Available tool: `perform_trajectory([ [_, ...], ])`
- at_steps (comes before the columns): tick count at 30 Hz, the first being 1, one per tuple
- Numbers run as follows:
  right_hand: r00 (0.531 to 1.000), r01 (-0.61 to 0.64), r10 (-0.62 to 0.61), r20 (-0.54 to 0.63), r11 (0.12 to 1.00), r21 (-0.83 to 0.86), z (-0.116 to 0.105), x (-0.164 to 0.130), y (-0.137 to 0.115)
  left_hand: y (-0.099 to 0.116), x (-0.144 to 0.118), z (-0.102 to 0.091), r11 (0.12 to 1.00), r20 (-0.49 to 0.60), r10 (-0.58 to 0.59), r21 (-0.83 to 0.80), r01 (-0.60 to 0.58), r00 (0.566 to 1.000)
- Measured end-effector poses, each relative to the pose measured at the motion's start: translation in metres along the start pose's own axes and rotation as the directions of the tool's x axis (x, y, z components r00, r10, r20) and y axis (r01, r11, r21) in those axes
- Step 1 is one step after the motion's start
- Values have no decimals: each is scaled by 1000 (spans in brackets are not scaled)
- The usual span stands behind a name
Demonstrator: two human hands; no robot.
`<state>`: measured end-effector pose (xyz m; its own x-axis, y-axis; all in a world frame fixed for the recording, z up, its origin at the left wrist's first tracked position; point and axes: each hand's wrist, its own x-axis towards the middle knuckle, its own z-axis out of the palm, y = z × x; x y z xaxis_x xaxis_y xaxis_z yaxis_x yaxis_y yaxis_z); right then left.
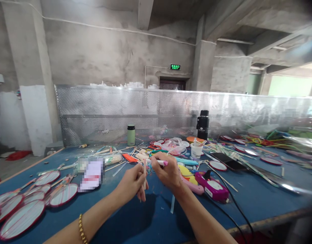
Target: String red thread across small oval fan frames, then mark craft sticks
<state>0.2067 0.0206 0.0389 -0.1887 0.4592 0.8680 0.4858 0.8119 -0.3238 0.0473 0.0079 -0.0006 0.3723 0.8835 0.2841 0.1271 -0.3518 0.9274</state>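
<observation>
My left hand (137,181) pinches a thin, flat, pale strip (145,176) that looks like a wooden stick, held upright over the blue table. My right hand (166,171) grips a white marker pen (159,162) with a pink end pointing right. Its other end points towards the top of the strip; whether they touch, I cannot tell. Behind the hands lies a bright orange piece (130,158). Just right of my right hand are a purple device (212,186) and a pink glue gun-like tool (190,184), partly hidden by my wrist.
Several round, red-rimmed white discs on sticks (22,220) spread across the left of the blue table (125,223). A green bottle (131,135), a black flask (203,124) and a white cup (196,149) stand behind. A phone (228,161) lies right; black cables (234,203) cross the front right.
</observation>
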Motion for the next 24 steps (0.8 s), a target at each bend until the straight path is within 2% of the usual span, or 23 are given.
perform_trajectory([
  [12, 1000, 10, -10, -21, 1000, 12, 4, -1, 4, -4, 0, 0, 1000, 10, 10, 3, -10, 1000],
  [24, 1000, 20, -20, 24, 999, 27, 2, -1, 3, -1, 1, 0, 1000, -1, 13, 15, -13, 1000],
])
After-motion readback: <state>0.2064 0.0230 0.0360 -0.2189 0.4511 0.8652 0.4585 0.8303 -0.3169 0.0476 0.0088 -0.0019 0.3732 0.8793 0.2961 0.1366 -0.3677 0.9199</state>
